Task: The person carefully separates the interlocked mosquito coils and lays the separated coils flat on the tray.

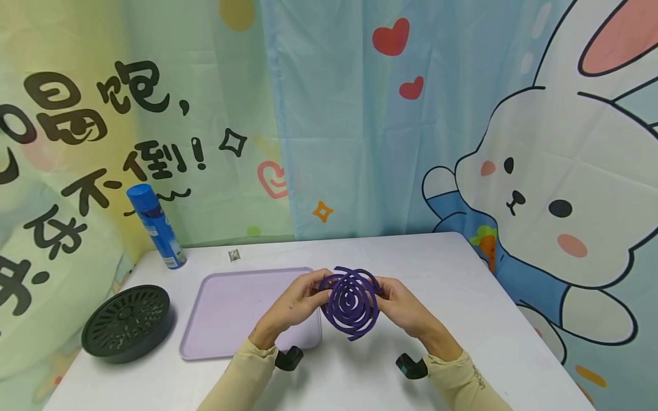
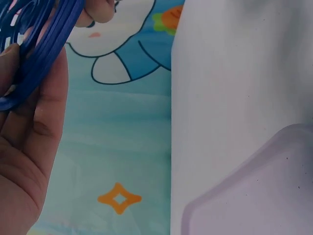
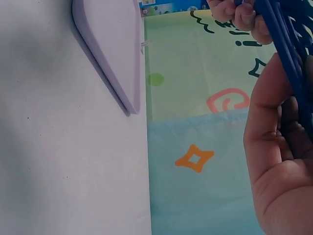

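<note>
A purple spiral mosquito coil [image 1: 350, 303], its rings partly spread out of plane, is held up above the table's front middle. My left hand [image 1: 300, 298] pinches its left edge, thumb on the near face. At the opposite edge my right hand [image 1: 403, 305] grips it with curled fingers. In the left wrist view, stacked rings of the coil [image 2: 46, 58] run between thumb and fingers. The right wrist view has the coil [image 3: 286, 54] edge-on against the right fingers, which are partly hidden behind it. Below and left of the hands lies a lilac tray [image 1: 241, 302].
A round black slotted holder [image 1: 125, 322] stands left of the tray on the white table [image 1: 411, 262]. Behind it is a blue spray can [image 1: 159, 228]. A small metal piece [image 1: 234, 255] lies near the back edge, before a printed curtain [image 1: 329, 125].
</note>
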Available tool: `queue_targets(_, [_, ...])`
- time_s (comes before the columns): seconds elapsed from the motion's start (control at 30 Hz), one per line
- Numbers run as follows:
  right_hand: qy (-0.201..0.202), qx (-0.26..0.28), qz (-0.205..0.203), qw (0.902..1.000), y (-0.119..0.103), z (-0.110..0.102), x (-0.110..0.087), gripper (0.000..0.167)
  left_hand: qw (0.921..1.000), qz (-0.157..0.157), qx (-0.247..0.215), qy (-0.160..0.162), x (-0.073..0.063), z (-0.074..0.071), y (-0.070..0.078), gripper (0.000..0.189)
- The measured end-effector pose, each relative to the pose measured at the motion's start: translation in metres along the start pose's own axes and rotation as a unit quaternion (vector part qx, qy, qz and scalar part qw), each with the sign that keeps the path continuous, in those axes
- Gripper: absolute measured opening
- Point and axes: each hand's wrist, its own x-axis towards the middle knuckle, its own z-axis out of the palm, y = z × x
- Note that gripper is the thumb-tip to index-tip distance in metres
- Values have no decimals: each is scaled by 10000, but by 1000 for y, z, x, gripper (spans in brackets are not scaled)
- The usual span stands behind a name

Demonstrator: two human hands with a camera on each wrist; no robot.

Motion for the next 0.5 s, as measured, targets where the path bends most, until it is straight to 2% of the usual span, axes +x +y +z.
queue_targets(0.2, [209,37,48,9998,1,0,-1,25,9996,-13,190,203,0,2,1,7])
queue_targets(0.37, [631,-145,182,9977,2,0,0,27,9979,-87,410,498,1,3,3,4])
queue_targets(0.5, [927,-171,219,9953,1,1,-1,26,9964,-175,402,727,2,5,5,5])
